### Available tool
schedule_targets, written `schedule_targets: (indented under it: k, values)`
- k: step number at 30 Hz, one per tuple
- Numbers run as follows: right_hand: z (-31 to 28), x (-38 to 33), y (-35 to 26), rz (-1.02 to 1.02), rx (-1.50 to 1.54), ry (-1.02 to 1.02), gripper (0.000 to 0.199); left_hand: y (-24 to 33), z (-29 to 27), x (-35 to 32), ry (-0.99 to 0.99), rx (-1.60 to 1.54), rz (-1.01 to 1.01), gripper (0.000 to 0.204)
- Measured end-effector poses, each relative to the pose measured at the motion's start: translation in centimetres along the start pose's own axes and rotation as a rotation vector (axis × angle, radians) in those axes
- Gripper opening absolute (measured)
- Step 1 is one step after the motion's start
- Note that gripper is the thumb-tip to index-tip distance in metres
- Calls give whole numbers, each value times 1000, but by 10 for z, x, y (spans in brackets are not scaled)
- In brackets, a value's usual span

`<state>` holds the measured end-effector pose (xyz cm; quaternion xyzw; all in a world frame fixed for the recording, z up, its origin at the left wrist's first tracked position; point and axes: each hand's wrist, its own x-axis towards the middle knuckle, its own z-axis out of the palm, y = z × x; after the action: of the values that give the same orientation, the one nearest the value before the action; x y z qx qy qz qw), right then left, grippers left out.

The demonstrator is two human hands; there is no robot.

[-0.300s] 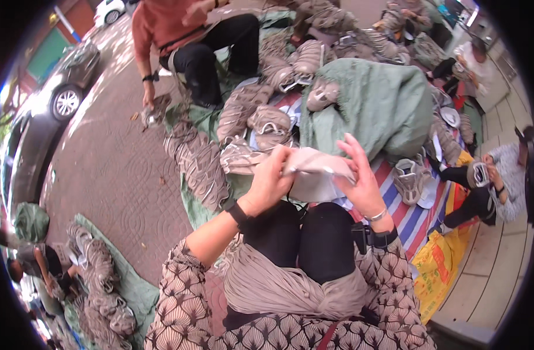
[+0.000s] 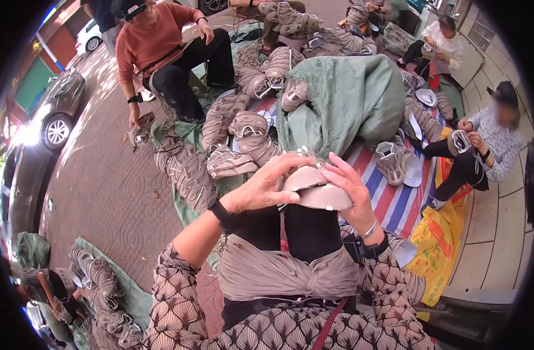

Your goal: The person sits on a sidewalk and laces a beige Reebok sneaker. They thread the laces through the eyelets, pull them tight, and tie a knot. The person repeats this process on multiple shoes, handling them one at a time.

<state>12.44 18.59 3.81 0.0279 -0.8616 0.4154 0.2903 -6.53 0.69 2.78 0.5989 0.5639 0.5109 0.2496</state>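
The shoe upper [image 2: 316, 188] was a beige, curved piece with pale trim, positioned at picture centre above the lap and the bundle of tan cords [image 2: 284, 271] at 6 o'clock. The left hand [image 2: 266, 185] gripped its 9 o'clock edge with curled fingers. The right hand [image 2: 351, 188] clasped its 3 o'clock side, fingers closed over the top.

Shoe upper [image 2: 316, 189] between both hands, above lap; cord bundle [image 2: 284, 271] on lap; tarp heap [image 2: 348, 99] beyond.

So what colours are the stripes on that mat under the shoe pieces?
The striped mat has red, blue and white stripes, clearest in the head view.
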Motion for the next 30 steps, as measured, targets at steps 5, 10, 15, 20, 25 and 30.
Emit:
schedule_targets:
  k: [5, 10, 15, 20, 25, 30]
  values:
    - [9, -37, 8, -135, -67, 143, 56, 16, 18, 16, 127, -13, -122, 42]
    - [11, -34, -8, -68, -454, 209, 54, 21, 36, 56, 464, 655, 80, 27]
    - [6, -41, -28, -154, -511, 31, 38, 12, 13, 88, 470, 909, 167, 16]
    - [10, -61, -34, -141, -275, -120, 38, -10, 0, 89, 507, 1016, -8, 8]
    - [10, -72, -39, -224, -333, -290, 38, -16, -6, 95, 635, 1089, -11, 7]
    - [11, -72, -39, -207, -345, -312, 42, 10, -10, 111, 747, 1081, 81, 6]
